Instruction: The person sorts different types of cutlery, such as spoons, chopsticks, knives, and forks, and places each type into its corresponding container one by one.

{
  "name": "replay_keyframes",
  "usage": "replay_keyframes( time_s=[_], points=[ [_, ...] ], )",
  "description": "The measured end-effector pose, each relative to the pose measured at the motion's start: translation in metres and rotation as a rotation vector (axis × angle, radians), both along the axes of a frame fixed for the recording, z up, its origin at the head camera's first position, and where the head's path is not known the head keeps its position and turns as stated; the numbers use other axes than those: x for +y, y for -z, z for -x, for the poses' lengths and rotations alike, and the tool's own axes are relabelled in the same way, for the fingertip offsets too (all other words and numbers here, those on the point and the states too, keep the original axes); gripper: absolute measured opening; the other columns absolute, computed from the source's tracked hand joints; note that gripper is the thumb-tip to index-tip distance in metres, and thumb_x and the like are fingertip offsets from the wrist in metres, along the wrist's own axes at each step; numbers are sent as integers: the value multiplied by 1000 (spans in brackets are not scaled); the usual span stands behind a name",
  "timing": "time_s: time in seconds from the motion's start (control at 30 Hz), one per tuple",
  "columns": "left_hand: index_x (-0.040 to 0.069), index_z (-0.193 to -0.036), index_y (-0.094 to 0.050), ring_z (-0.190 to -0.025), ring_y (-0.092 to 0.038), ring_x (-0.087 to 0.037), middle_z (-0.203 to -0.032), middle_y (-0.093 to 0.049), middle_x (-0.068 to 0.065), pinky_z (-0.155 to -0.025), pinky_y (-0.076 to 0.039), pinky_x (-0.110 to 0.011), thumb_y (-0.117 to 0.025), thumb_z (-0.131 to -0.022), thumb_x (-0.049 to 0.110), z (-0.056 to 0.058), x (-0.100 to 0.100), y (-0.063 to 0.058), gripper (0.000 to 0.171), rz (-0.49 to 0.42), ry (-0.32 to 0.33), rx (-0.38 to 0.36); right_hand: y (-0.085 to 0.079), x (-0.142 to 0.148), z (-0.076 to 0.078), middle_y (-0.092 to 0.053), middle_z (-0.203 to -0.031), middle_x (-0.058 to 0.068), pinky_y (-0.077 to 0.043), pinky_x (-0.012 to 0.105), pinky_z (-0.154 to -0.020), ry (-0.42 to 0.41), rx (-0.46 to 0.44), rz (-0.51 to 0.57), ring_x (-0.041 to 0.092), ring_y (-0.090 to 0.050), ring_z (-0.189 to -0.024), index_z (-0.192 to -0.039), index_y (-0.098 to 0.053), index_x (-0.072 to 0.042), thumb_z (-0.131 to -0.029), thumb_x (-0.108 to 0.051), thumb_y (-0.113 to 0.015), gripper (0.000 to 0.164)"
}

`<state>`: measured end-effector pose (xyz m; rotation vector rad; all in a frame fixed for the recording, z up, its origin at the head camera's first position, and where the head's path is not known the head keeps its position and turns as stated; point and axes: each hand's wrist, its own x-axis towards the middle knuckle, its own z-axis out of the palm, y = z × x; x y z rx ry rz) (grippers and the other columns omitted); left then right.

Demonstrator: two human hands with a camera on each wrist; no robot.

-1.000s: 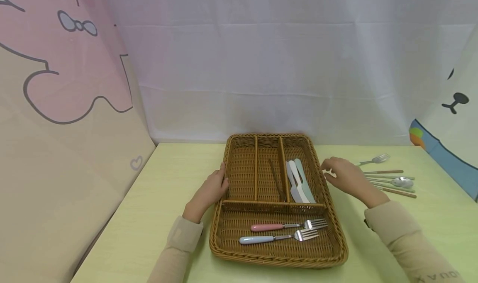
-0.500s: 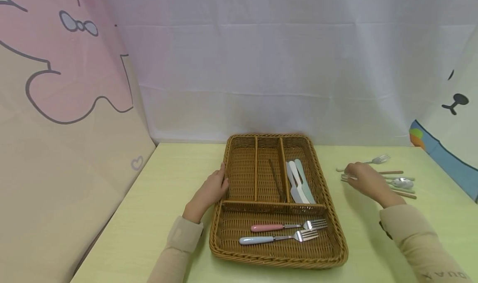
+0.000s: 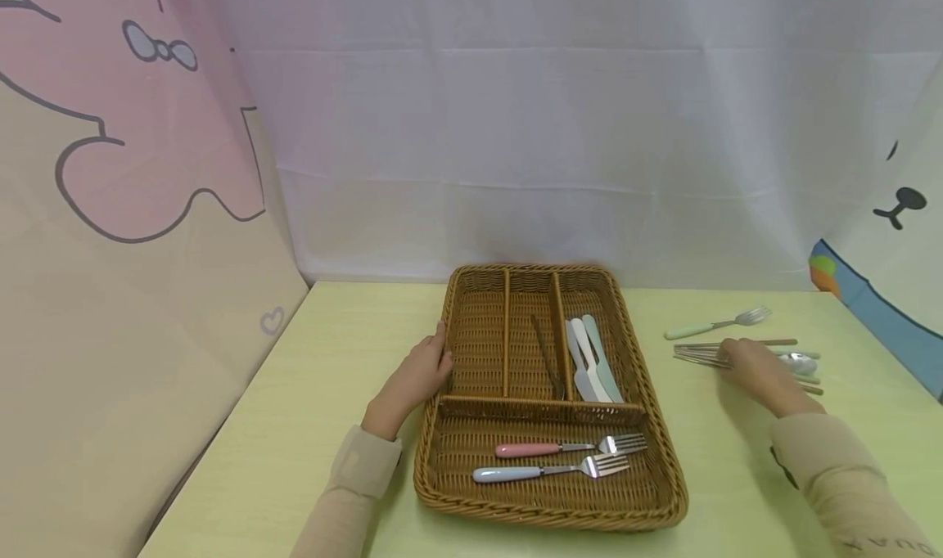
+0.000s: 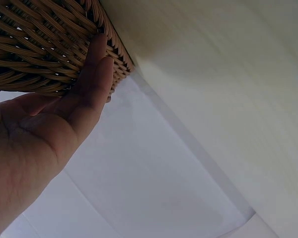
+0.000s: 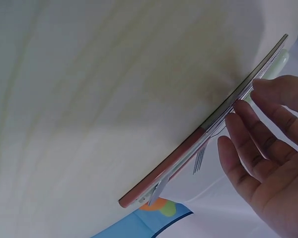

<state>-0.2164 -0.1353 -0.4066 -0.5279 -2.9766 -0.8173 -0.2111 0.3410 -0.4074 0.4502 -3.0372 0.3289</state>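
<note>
My left hand (image 3: 412, 371) holds the left side of a brown wicker cutlery tray (image 3: 426, 468); in the left wrist view its fingers lie along the woven outer wall. Inside the tray, several table knives (image 3: 589, 357) lie in the right compartment, a dark, slim utensil (image 3: 545, 353) in the middle one. A pink-handled fork (image 3: 526, 449) and a blue-handled fork (image 3: 508, 474) lie in the front one. My right hand (image 3: 759, 374) is over a bundle of chopsticks (image 3: 696, 355), fingers loosely bent, fingertips right at the chopsticks in the right wrist view. Beside it lies a spoon (image 3: 799, 363), partly hidden.
A green-handled fork (image 3: 692, 330) lies on the pale yellow-green table (image 3: 354, 321) behind the chopsticks. The left rear compartment of the tray shows bare weave. A white curtain (image 3: 545, 132) hangs behind the table, with printed cloths (image 3: 147, 312) at the sides.
My right hand has moved right, from beside the tray's rim to over the chopsticks, uncovering the fork's green handle. My left hand and the tray have stayed in place.
</note>
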Motion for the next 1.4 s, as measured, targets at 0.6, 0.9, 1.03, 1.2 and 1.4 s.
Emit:
replay_keyframes(
  time_s=[0.6,0.9,1.03,1.2,1.4],
  points=[
    [-9,-141,-13,-53,-38,-14,-75,-46,-6,-52,-39,-31,-41,-95,13,2,0,0,58,1,9,3,2,17,-1,-62,-73,20,-49,52,-62,60,-64,35,30,-56,-64,-74,-59,4,-71,7,-59,5],
    [-9,-141,-13,-54,-38,-14,-77,-48,-7,-55,-41,-33,-40,-95,13,3,0,1,57,5,10,10,3,15,-3,-55,-66,8,-46,42,-54,61,-61,19,18,-45,-58,-70,-53,-1,-73,5,-58,9],
    [-10,-140,-13,-62,-47,-19,-91,-56,-18,-62,-47,-37,-38,-96,13,3,0,1,56,10,13,14,4,13,-5,-49,-63,4,-39,36,-50,63,-53,16,17,-40,-56,-67,-49,-3,-74,5,-58,14],
    [-13,-139,-15,-94,-56,-33,-119,-52,-31,-84,-50,-47,-34,-98,13,3,0,0,52,35,18,40,1,6,-7,-45,-62,3,-35,33,-48,57,-44,2,17,-38,-55,-66,-46,-5,-74,6,-56,17],
    [-14,-139,-12,-99,-55,-36,-118,-52,-32,-88,-48,-49,-31,-99,12,2,1,0,51,56,31,40,-6,-5,-8,-49,-65,4,-37,34,-47,32,-15,-23,17,-40,-57,-70,-49,-4,-73,4,-60,14]
  ],
)
